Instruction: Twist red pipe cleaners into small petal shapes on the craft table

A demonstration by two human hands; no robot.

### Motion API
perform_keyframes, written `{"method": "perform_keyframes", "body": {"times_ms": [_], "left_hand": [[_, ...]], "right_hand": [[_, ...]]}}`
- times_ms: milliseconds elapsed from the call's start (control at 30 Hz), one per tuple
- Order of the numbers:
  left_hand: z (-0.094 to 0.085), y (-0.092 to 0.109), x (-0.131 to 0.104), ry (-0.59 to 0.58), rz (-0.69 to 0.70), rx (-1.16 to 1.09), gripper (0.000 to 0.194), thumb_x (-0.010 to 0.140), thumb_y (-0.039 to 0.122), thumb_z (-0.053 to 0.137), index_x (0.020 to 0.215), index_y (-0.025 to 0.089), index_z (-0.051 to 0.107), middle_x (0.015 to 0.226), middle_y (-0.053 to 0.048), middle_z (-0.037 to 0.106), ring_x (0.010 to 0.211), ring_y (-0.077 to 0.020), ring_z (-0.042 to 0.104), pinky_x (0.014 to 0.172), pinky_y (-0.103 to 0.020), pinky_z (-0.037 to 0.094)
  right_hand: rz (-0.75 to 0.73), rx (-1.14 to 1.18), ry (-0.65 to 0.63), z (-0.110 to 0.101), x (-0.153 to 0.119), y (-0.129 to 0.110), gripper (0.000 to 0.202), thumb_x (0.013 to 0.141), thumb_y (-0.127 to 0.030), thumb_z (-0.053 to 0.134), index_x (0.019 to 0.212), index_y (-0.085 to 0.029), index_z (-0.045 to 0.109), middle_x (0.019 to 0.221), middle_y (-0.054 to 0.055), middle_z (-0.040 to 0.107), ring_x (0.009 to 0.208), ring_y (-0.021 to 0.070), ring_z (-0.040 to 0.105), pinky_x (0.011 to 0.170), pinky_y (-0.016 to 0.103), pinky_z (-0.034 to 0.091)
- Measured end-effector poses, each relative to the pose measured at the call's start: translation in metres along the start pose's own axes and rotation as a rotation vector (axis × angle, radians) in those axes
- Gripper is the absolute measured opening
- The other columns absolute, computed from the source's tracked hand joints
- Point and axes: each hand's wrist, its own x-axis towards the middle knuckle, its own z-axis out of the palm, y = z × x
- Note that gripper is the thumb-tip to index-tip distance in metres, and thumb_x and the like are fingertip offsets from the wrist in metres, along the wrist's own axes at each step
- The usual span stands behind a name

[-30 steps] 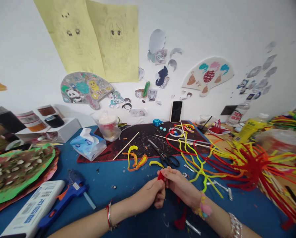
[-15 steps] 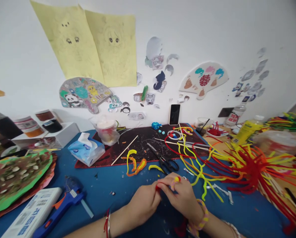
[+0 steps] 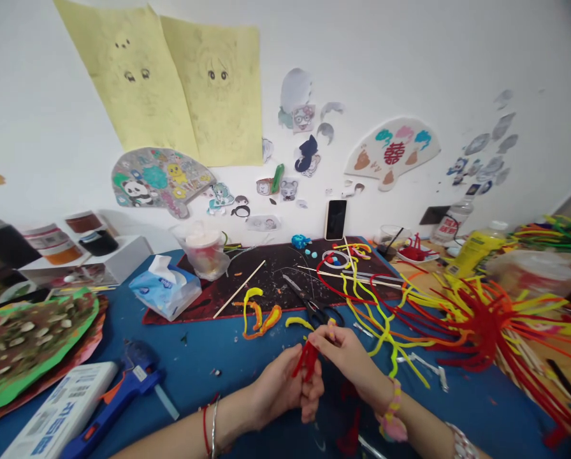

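Note:
A folded piece of red pipe cleaner (image 3: 307,362) shows between my two hands, low in the centre of the head view. My right hand (image 3: 345,352) pinches its upper end between thumb and fingers. My left hand (image 3: 285,386) is turned palm up beneath it, with the fingers curled loosely and the red piece resting against them. Just behind my right hand lie black scissors (image 3: 309,299), their handles partly covered by it. Yellow and orange fuzzy pieces (image 3: 261,319) lie on the table to the left of the scissors.
Yellow and red pipe cleaners (image 3: 489,325) spread over the right side. A blue glue gun (image 3: 137,370), a white box (image 3: 58,408) and a tissue pack (image 3: 165,287) are at the left. A dark mat (image 3: 247,268) lies behind, with a phone (image 3: 336,220) standing against the wall.
My left hand has opened and turned palm up. My right hand has lifted slightly, and the red piece, mostly hidden before, now shows between the hands.

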Motion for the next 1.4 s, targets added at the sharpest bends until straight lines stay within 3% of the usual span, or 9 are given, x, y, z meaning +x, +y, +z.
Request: {"method": "perform_keyframes", "body": {"times_ms": [100, 300, 433, 533, 800, 1000, 1133, 1233, 1400], "left_hand": [[-0.001, -0.002, 0.002, 0.095, 0.044, 0.104, 0.042, 0.084, 0.048, 0.026, 0.087, 0.012, 0.048, 0.064, -0.002, 0.049, 0.047, -0.0105, 0.046, 0.05, -0.025, 0.034], [0.002, 0.001, 0.003, 0.242, 0.1, 0.443, 0.038, 0.082, 0.048, 0.033, 0.079, 0.013, 0.049, 0.062, -0.002, 0.052, 0.048, -0.0114, 0.047, 0.048, -0.025, 0.039], [0.0, 0.005, 0.003, 0.466, 0.267, 0.764, 0.031, 0.08, 0.041, 0.045, 0.072, 0.013, 0.056, 0.066, -0.002, 0.055, 0.064, -0.0132, 0.051, 0.063, -0.025, 0.041], [-0.003, 0.007, 0.002, 0.572, 0.321, 0.811, 0.023, 0.075, 0.036, 0.055, 0.074, 0.013, 0.058, 0.067, -0.001, 0.057, 0.064, -0.013, 0.052, 0.063, -0.023, 0.041], [-0.002, 0.01, 0.005, 0.522, 0.217, 0.521, 0.026, 0.066, 0.035, 0.064, 0.071, 0.012, 0.054, 0.057, 0.0, 0.058, 0.051, -0.0116, 0.054, 0.056, -0.026, 0.045], [0.004, 0.014, 0.005, 0.548, 0.242, 0.489, 0.024, 0.066, 0.034, 0.064, 0.069, 0.011, 0.055, 0.058, -0.001, 0.058, 0.054, -0.0124, 0.057, 0.059, -0.027, 0.047], [0.004, 0.012, 0.005, 0.511, 0.222, 0.451, 0.024, 0.065, 0.03, 0.066, 0.074, 0.011, 0.055, 0.06, -0.001, 0.058, 0.056, -0.0131, 0.057, 0.059, -0.028, 0.047], [0.004, 0.012, 0.004, 0.494, 0.252, 0.421, 0.024, 0.067, 0.031, 0.065, 0.077, 0.011, 0.055, 0.065, -0.001, 0.057, 0.058, -0.0129, 0.057, 0.059, -0.028, 0.047], [0.003, 0.015, 0.002, 0.501, 0.252, 0.38, 0.018, 0.069, 0.026, 0.063, 0.077, 0.01, 0.058, 0.071, -0.002, 0.056, 0.061, -0.0116, 0.056, 0.063, -0.029, 0.048]], "right_hand": [[-0.032, -0.045, -0.02, 0.001, -0.002, -0.002, 0.031, 0.078, -0.039, 0.053, 0.058, -0.016, 0.055, 0.051, -0.002, 0.053, 0.058, 0.0127, 0.049, 0.064, 0.026, 0.039], [-0.104, -0.142, -0.026, 0.0, -0.004, -0.004, 0.028, 0.078, -0.034, 0.054, 0.056, -0.017, 0.056, 0.06, 0.001, 0.06, 0.063, 0.0143, 0.053, 0.066, 0.026, 0.041], [-0.097, -0.159, -0.003, -0.002, -0.002, -0.004, 0.027, 0.078, -0.034, 0.053, 0.058, -0.017, 0.059, 0.061, 0.001, 0.061, 0.064, 0.0151, 0.054, 0.067, 0.027, 0.041], [-0.059, -0.152, 0.021, -0.002, -0.001, -0.004, 0.027, 0.077, -0.035, 0.054, 0.058, -0.017, 0.06, 0.061, 0.001, 0.061, 0.065, 0.0153, 0.053, 0.065, 0.026, 0.04], [0.055, -0.029, -0.054, -0.002, 0.0, -0.002, 0.027, 0.076, -0.039, 0.055, 0.069, -0.015, 0.066, 0.061, 0.0, 0.06, 0.059, 0.0127, 0.051, 0.059, 0.025, 0.04], [0.164, 0.199, -0.149, -0.006, 0.003, 0.002, 0.031, 0.071, -0.043, 0.06, 0.083, -0.015, 0.067, 0.067, 0.001, 0.063, 0.06, 0.0117, 0.054, 0.062, 0.025, 0.043], [0.159, 0.167, -0.088, -0.005, 0.003, 0.002, 0.026, 0.068, -0.04, 0.064, 0.075, -0.016, 0.068, 0.07, 0.001, 0.065, 0.063, 0.0125, 0.056, 0.065, 0.026, 0.044], [0.132, 0.141, -0.11, -0.005, 0.003, 0.002, 0.024, 0.07, -0.039, 0.062, 0.069, -0.016, 0.068, 0.064, 0.001, 0.064, 0.06, 0.0119, 0.054, 0.063, 0.025, 0.043], [0.138, 0.124, -0.109, -0.004, 0.002, 0.001, 0.021, 0.071, -0.035, 0.062, 0.078, -0.017, 0.069, 0.069, 0.001, 0.066, 0.064, 0.0126, 0.056, 0.066, 0.026, 0.043]]}}
